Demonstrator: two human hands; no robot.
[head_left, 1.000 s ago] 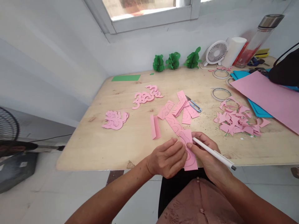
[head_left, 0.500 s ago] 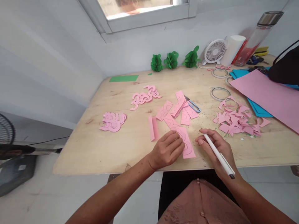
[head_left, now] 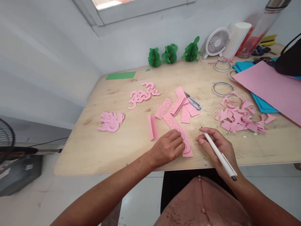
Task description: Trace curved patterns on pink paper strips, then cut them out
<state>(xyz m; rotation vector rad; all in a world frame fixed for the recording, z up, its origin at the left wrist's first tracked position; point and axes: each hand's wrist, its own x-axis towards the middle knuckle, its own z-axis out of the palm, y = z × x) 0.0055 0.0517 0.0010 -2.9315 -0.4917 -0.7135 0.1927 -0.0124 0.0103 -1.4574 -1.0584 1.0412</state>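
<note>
My left hand [head_left: 168, 147] is closed, its fingertips pinched at a pink scalloped paper cut-out [head_left: 186, 145] near the table's front edge. The cut-out lies over a pink paper strip [head_left: 189, 154], and the fingers hide part of both. Between the fingers of my right hand [head_left: 217, 144] rests a white pen [head_left: 219, 153], its dark end toward my wrist. Just beyond my left hand are a folded pink strip [head_left: 153, 128] and several pink strips with drawn curves [head_left: 164, 108]. Blue-handled thread snips [head_left: 194, 102] lie against those strips.
Pink cut-outs are piled at left [head_left: 112, 121] and at centre-left [head_left: 143, 95]. Pink scraps [head_left: 240, 116] spread on the right, beside tape rolls [head_left: 222, 89] and a pink sheet [head_left: 270, 88]. Green paper figures [head_left: 169, 54] and a small fan [head_left: 216, 42] stand along the wall.
A scalloped cut-out now shows over the strip at my left fingertips, where drawn curves showed before. The view has tilted slightly downward. My right hand still holds the pen.
</note>
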